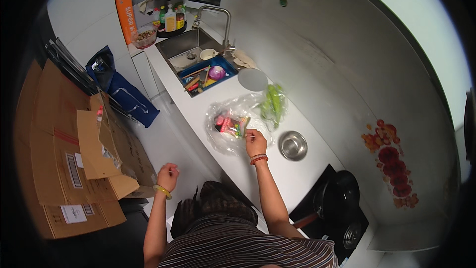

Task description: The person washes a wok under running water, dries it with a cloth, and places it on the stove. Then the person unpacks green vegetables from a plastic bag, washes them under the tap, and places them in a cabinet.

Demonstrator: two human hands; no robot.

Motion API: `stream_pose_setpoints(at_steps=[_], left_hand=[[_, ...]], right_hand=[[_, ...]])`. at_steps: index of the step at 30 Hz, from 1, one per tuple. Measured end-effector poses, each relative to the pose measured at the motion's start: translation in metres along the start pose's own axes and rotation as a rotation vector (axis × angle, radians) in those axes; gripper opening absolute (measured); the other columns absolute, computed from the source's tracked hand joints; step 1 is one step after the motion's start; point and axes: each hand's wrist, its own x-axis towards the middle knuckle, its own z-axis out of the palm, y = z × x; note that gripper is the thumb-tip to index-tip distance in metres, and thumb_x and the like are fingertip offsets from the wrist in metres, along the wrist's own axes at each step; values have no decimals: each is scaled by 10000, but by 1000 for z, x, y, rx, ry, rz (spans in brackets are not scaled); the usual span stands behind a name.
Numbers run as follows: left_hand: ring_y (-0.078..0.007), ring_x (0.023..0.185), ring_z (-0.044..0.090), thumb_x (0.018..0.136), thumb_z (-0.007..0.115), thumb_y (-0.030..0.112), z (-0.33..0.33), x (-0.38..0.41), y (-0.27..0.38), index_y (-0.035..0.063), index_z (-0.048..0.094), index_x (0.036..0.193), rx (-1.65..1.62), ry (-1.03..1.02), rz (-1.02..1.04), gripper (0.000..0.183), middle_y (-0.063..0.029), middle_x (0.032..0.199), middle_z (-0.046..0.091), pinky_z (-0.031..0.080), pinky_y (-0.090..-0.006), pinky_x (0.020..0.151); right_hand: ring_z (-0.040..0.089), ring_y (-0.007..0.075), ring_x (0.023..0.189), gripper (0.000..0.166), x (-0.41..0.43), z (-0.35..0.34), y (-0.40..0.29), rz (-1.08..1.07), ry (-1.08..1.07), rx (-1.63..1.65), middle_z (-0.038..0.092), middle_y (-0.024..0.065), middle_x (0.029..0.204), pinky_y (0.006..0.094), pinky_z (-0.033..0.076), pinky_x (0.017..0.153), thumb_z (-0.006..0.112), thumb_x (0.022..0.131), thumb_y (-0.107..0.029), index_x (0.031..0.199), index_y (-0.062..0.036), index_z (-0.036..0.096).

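Observation:
My right hand (256, 142), with a red bead bracelet at the wrist, has its fingers closed at the edge of a colourful printed food packet (235, 125) on the white counter. The packet lies on a crumpled clear plastic bag (227, 147). Green vegetables (274, 106) in clear plastic lie just beyond it. To the right of my hand stands a round stainless steel bowl (293, 145). My left hand (168, 176), wearing a yellow bangle, hangs over the floor off the counter, fingers curled; whether it holds something small and pale is unclear.
Farther along the counter, a sink (182, 53) holds a blue tray (227, 67) with a purple onion and utensils. A grey round mat (253, 79) lies beside it. A black pan (336, 197) sits on the hob at right. Cardboard boxes (63, 149) stand at left.

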Motion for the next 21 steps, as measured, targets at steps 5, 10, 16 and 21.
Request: stream_pose_setpoints(at_steps=[5,10,16,21], left_hand=[[-125,709,599,867,691,104,-19,108,25,40,642,1020,-245,16,-1,173,-64,850,653,509,-273,662],[-142,759,627,875,684,108,-24,226,10,31,638,1025,-346,-264,-37,175,-69,827,658,517,-284,674],[-181,807,664,881,685,97,-2,412,53,19,608,1045,-98,-363,432,197,-112,909,640,538,-293,704],[-209,838,670,864,710,123,30,467,123,38,613,1052,-108,-937,539,228,-124,966,634,556,-317,702]], right_hand=[[555,380,1096,612,68,81,27,90,118,-310,580,246,1122,445,474,922,784,727,-332,1252,-97,575],[466,449,1158,886,68,133,15,271,-40,-331,467,285,1268,462,410,1007,852,623,-311,1342,-23,422],[629,315,994,762,73,154,52,492,312,46,607,210,1105,386,524,848,823,624,-103,1296,15,482],[695,231,781,501,77,157,31,782,544,15,715,140,892,348,559,749,765,723,-46,1189,-15,584]])
